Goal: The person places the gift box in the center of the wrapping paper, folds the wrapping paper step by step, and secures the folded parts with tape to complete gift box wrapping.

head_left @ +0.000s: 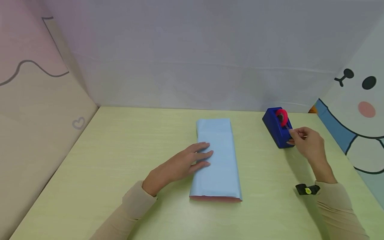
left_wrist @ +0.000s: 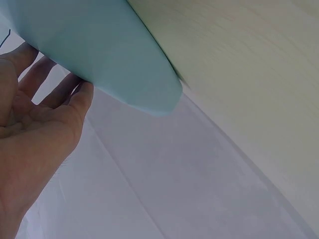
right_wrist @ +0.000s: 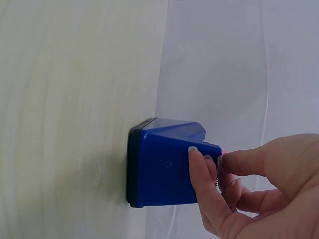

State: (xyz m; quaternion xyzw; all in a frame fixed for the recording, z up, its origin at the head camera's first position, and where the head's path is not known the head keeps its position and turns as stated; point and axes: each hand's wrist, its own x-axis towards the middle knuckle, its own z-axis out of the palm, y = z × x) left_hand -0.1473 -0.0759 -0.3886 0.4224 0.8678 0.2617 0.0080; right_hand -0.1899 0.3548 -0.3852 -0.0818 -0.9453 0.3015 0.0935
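My left hand (head_left: 180, 163) rests with spread fingers on a long folded sheet of light blue paper (head_left: 217, 156). Reddish paper shows at its near end, and its rounded side (left_wrist: 124, 64) appears in the left wrist view. Over at the right, a blue tape dispenser (head_left: 276, 131) stands on the table with a pink-red tape roll (head_left: 282, 117) in it. At the dispenser's toothed edge my right hand (head_left: 310, 143) pinches the tape's end between thumb and finger. Another fingertip touches the dispenser's blue front (right_wrist: 167, 172) in the right wrist view.
The pale wood-grain table (head_left: 120, 143) meets a light grey backdrop (head_left: 192, 73) behind the paper and dispenser. Printed cartoon panels stand at the left and right (head_left: 366, 110). A black strap with a yellow spot (head_left: 307, 189) juts from the right cuff.
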